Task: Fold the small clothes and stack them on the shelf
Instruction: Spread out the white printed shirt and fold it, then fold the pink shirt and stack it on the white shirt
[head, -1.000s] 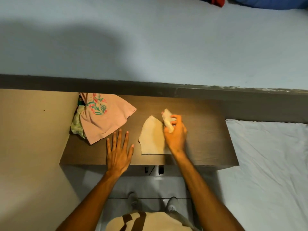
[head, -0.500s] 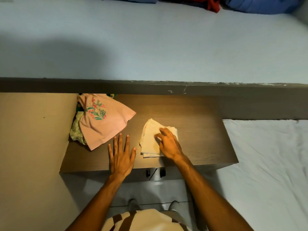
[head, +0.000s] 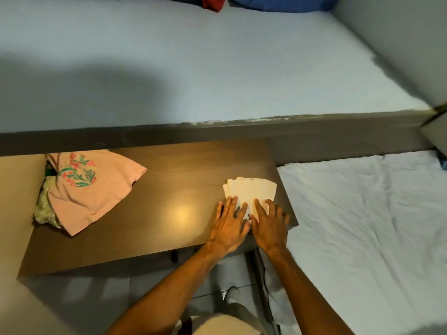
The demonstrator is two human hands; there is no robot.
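A folded cream cloth (head: 251,191) lies near the right end of the brown wooden shelf (head: 169,189). My left hand (head: 229,224) and my right hand (head: 271,223) rest flat, side by side, on the cloth's near edge, fingers spread and pressing down. At the shelf's left end a pink garment with a flower print (head: 89,189) lies unfolded over a pale green cloth (head: 44,209).
A bed with a white sheet (head: 362,226) lies right of the shelf. A pale blue mattress (head: 193,68) spreads behind it, with red (head: 212,2) and blue (head: 278,2) fabric at its far edge. A beige panel (head: 17,201) borders the shelf's left.
The cream cloth went from half held up in my right hand to folded flat, and now lies near the shelf's right end. My left hand moved from the bare shelf onto it.
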